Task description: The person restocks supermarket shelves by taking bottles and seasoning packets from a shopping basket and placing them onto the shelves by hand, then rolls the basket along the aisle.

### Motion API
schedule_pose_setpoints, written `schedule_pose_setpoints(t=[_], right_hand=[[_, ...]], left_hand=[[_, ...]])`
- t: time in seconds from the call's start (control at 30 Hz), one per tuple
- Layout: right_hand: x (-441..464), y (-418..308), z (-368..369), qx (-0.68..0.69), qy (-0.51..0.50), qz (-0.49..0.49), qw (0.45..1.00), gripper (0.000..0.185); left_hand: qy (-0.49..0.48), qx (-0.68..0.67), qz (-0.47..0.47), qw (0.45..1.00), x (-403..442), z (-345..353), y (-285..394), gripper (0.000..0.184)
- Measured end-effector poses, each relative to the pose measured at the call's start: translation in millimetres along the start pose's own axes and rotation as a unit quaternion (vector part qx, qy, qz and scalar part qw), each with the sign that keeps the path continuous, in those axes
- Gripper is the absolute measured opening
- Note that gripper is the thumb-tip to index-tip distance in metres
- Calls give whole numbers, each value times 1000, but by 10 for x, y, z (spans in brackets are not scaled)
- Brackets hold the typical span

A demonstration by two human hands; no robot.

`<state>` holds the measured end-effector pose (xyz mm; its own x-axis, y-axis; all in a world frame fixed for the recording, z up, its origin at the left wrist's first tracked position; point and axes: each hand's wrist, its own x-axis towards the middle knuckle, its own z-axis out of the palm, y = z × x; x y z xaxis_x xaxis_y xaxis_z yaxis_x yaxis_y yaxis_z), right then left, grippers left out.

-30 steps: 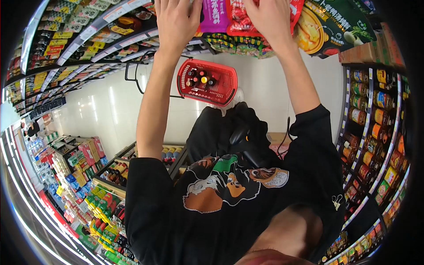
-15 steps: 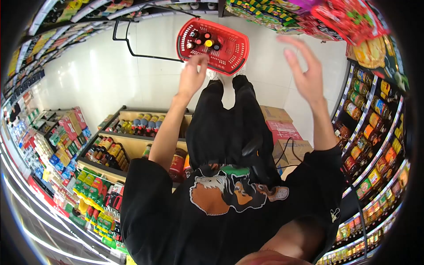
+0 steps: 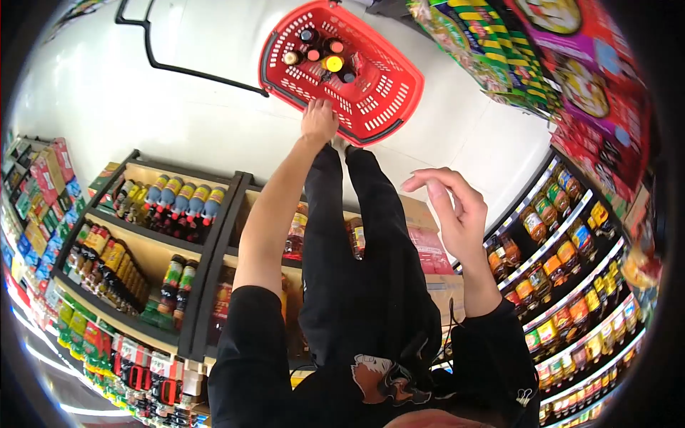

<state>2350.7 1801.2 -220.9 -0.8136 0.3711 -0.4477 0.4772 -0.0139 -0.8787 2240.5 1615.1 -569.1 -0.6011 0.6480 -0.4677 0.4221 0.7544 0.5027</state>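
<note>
A red shopping basket (image 3: pixel 389 107) stands on the floor in front of my feet, with several dark bottles (image 3: pixel 332 64) upright at its left end; one has a yellow cap. My left hand (image 3: pixel 319 123) is at the basket's near edge, its fingers together and curled over the rim, the fingertips partly hidden. My right hand (image 3: pixel 455 210) hovers above the floor to the right of my legs, empty, with its fingers loosely bent and the thumb apart. The basket's long black handle (image 3: pixel 203 77) lies folded out to the left.
Wooden shelves (image 3: pixel 153 246) with bottles of sauce stand on my left. On the right, racks (image 3: pixel 564 264) hold rows of jars and bottles. Bright snack bags (image 3: pixel 492 57) hang or stack at the upper right. Cartons (image 3: pixel 428 250) sit beside my right leg.
My view has come closer to the basket. My left hand has moved onto its near rim. The right hand has lowered toward my legs, its fingers more bent than before.
</note>
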Motion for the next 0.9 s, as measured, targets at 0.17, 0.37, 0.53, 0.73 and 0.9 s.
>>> schedule_pose_setpoints(t=[0.17, 0.37, 0.53, 0.73, 0.9], right_hand=[[242, 510, 126, -6, -8, 18, 1000, 18], [380, 1013, 223, 3, -15, 57, 998, 16], [385, 1056, 280, -4, -20, 68, 997, 14], [348, 949, 310, -24, -24, 42, 999, 14], [274, 816, 409, 22, -31, 80, 996, 17]], left_hand=[[-25, 63, -28, 997, 643, 498, -217, 39], [-47, 56, -62, 995, 1023, 979, -427, 34], [-89, 89, -30, 992, 1109, 990, -553, 26], [-85, 82, -26, 993, 838, 845, -482, 21], [-69, 73, 13, 995, 420, 379, -215, 35]])
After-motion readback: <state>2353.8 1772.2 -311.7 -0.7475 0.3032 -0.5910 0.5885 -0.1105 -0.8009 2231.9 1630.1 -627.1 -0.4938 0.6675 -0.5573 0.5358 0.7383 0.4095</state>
